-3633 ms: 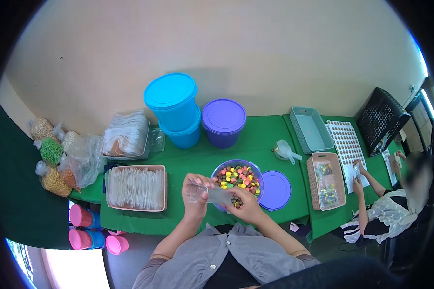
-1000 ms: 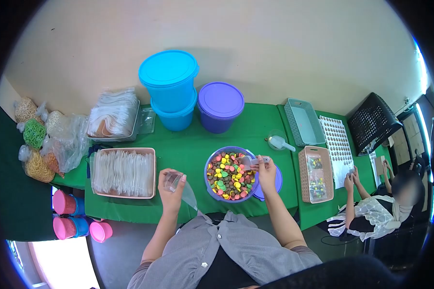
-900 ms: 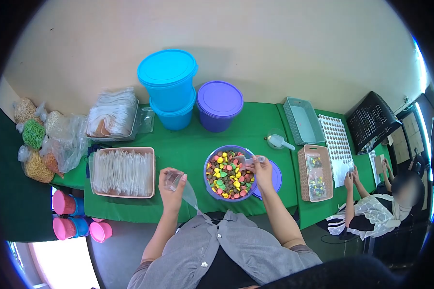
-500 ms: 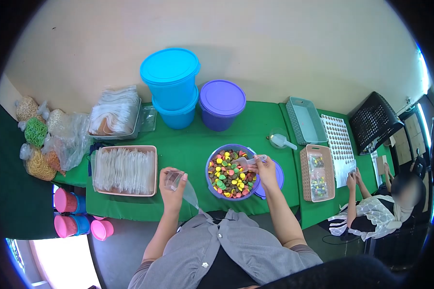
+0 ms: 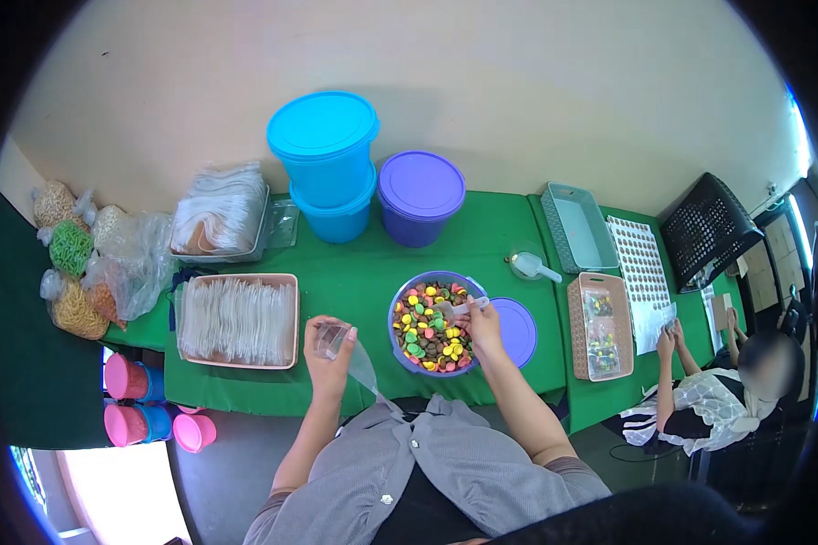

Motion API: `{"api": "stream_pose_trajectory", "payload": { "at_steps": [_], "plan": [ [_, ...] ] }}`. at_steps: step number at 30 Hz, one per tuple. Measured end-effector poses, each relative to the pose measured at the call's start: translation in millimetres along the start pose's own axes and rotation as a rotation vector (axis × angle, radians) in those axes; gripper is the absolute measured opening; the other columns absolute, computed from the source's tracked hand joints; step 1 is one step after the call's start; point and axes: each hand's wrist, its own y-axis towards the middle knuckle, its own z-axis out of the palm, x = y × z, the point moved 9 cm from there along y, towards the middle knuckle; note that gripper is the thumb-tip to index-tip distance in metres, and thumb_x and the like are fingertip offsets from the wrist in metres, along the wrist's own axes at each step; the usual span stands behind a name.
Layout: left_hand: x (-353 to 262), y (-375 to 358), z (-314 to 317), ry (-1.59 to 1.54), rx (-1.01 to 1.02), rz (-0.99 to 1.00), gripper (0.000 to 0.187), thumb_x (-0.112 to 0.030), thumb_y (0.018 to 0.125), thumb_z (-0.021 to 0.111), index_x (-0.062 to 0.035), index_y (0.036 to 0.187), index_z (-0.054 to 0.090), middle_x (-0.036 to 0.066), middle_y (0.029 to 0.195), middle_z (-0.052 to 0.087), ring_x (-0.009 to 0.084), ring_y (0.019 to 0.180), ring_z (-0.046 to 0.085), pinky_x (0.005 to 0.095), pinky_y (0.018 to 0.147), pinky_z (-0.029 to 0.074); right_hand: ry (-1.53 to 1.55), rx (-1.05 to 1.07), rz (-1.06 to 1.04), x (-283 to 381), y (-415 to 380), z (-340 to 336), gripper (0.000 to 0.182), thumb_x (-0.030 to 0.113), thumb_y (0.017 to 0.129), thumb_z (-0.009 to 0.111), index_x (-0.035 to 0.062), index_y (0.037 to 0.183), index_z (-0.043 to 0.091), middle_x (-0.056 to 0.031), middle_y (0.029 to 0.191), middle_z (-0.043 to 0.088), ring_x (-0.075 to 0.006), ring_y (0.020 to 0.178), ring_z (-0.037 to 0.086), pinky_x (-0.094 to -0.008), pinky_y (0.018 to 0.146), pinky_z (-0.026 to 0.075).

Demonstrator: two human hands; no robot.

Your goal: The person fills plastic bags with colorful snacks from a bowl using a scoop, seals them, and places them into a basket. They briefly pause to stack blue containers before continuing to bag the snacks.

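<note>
My left hand (image 5: 329, 356) is closed around a clear plastic bag (image 5: 364, 371), whose loose end hangs down toward my waist. In my right hand (image 5: 483, 329) is the handle of a clear plastic scoop (image 5: 449, 311). The scoop's bowl rests among colourful candies (image 5: 431, 345) in yellow, green, pink and brown. They fill a round purple tub (image 5: 396, 352) in front of me. A purple lid (image 5: 518, 334) lies right of the tub, near my right wrist.
Left stands a pink basket of flat clear bags (image 5: 236, 318), and behind it a bin of more bags (image 5: 216, 216). Blue tubs (image 5: 325, 163) and a purple tub (image 5: 420, 195) line the wall. Another scoop (image 5: 532, 266) lies right. A co-worker (image 5: 700, 400) sits at far right.
My right hand has shifted a little left and down, taking the scoop further over the candies. More of the purple lid shows. My left hand stays nearly in place.
</note>
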Motion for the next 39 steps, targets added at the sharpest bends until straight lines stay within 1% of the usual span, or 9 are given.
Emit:
{"api": "stream_pose_trajectory", "payload": {
  "at_steps": [6, 10, 22, 26, 28, 29, 32, 34, 39],
  "plan": [
    [-1, 0, -4, 0.013, -0.011, -0.006, 0.034, -0.003, 0.083, 0.07, -0.0057, 0.108, 0.048, 0.005, 0.099, 0.053, 0.0158, 0.095, 0.057, 0.0302, 0.086, 0.046, -0.266, -0.019, -0.055, 23, -11, 4, 0.022, 0.022, 0.099, 0.052, 0.0002, 0.103, 0.05, -0.0087, 0.08, 0.062, -0.0133, 0.06, 0.06, -0.025, 0.053, 0.05],
    [0, 1, -7, 0.014, -0.033, -0.014, 0.034, -0.003, 0.083, 0.07, -0.0058, 0.108, 0.048, 0.004, 0.099, 0.053, 0.0156, 0.095, 0.057, 0.0301, 0.086, 0.046, -0.286, -0.031, -0.035, 11, -8, 9, 0.022, 0.022, 0.099, 0.051, 0.0005, 0.102, 0.05, -0.0075, 0.078, 0.061, -0.0127, 0.059, 0.06, -0.0251, 0.053, 0.051],
    [-4, 2, -2, 0.012, -0.022, -0.009, 0.033, -0.004, 0.084, 0.07, -0.0054, 0.108, 0.048, 0.005, 0.097, 0.054, 0.0145, 0.094, 0.057, 0.0289, 0.085, 0.047, -0.097, -0.037, 0.103, 9, -12, 3, 0.022, 0.024, 0.099, 0.052, 0.0023, 0.101, 0.052, -0.0072, 0.079, 0.06, -0.013, 0.062, 0.058, -0.0255, 0.054, 0.05],
    [3, 5, 0, -0.059, -0.003, -0.026, 0.035, -0.006, 0.083, 0.071, -0.0051, 0.109, 0.048, 0.005, 0.099, 0.055, 0.0146, 0.094, 0.058, 0.0295, 0.086, 0.047, 0.129, -0.031, 0.088, 19, -20, -2, 0.021, 0.024, 0.098, 0.052, 0.0038, 0.099, 0.054, -0.0039, 0.075, 0.057, -0.0122, 0.062, 0.055, -0.026, 0.054, 0.048],
    [0, 5, 23, -0.103, 0.229, -0.066, 0.039, -0.01, 0.08, 0.075, -0.005, 0.109, 0.049, 0.005, 0.099, 0.056, 0.0155, 0.095, 0.058, 0.0306, 0.086, 0.047, 0.207, -0.074, 0.085, 31, -23, -8, 0.02, 0.024, 0.098, 0.054, 0.0045, 0.098, 0.056, -0.0025, 0.074, 0.055, -0.012, 0.062, 0.053, -0.0254, 0.056, 0.046],
    [-2, 7, 28, -0.107, 0.24, -0.06, 0.039, -0.01, 0.08, 0.075, -0.005, 0.109, 0.049, 0.005, 0.099, 0.056, 0.0155, 0.095, 0.058, 0.0306, 0.086, 0.047, 0.213, -0.078, 0.074, 36, -26, -10, 0.02, 0.024, 0.098, 0.054, 0.0045, 0.098, 0.056, -0.0025, 0.074, 0.055, -0.012, 0.062, 0.053, -0.0254, 0.056, 0.046],
    [-21, 9, 63, 0.157, 0.417, 0.044, 0.041, -0.013, 0.076, 0.078, -0.0041, 0.107, 0.051, 0.007, 0.097, 0.06, 0.0165, 0.094, 0.06, 0.0312, 0.085, 0.047, 0.283, -0.124, -0.028, 52, -26, -24, 0.018, 0.022, 0.097, 0.054, 0.0043, 0.099, 0.055, -0.0012, 0.072, 0.053, -0.0104, 0.06, 0.05, -0.0252, 0.054, 0.042],
    [-29, 15, 96, 0.594, 0.549, 0.045, 0.041, -0.015, 0.073, 0.079, -0.0031, 0.104, 0.054, 0.011, 0.094, 0.063, 0.0223, 0.092, 0.062, 0.034, 0.083, 0.049, 0.293, -0.149, -0.073, 65, -31, -25, 0.017, 0.021, 0.097, 0.054, 0.0044, 0.1, 0.055, -0.0011, 0.072, 0.052, -0.0101, 0.06, 0.05, -0.0252, 0.054, 0.042],
    [-9, 20, 148, 0.757, 0.663, 0.194, 0.044, -0.019, 0.067, 0.079, -0.0025, 0.1, 0.055, 0.016, 0.094, 0.063, 0.0356, 0.092, 0.061, 0.0424, 0.081, 0.049, 0.326, -0.151, -0.18, 99, -49, -17, 0.016, 0.019, 0.097, 0.053, 0.0046, 0.102, 0.054, -0.0008, 0.072, 0.052, -0.0092, 0.059, 0.049, -0.0243, 0.053, 0.041]
  ]
}}
